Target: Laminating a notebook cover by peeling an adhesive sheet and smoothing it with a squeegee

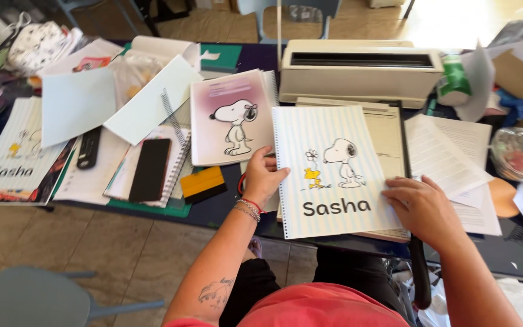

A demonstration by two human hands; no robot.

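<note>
At the near edge of the desk, both hands sit on a striped notebook, pale blue and white cover, cartoon dog and small yellow bird printed on it, white spiral coil down its left side. Left hand: grip curled round the coil edge, thumb on top, fingers under, closed on the notebook. Right hand: flat, fingers spread, pressing the lower right corner; grip open, holding nothing, just pinning. Notebook lies flat on a paper cutter with a long black handle hanging toward the lap.

To handle it well, judging from this: keep the left grip light so the coil does not bend, keep the right palm flat so the glossy cover does not slide, square the edges before lifting.

Left of the hand: yellow and black squeegee, black phone on a wire-bound pad, a second striped cover, loose pale sheets. Just behind: pink notebook, same dog, smooth card. Right: printed paper sheets, matte, thin. Farthest: cream binding machine, boxy hard plastic, dark slot on top. Desk surface dark, cluttered.
</note>
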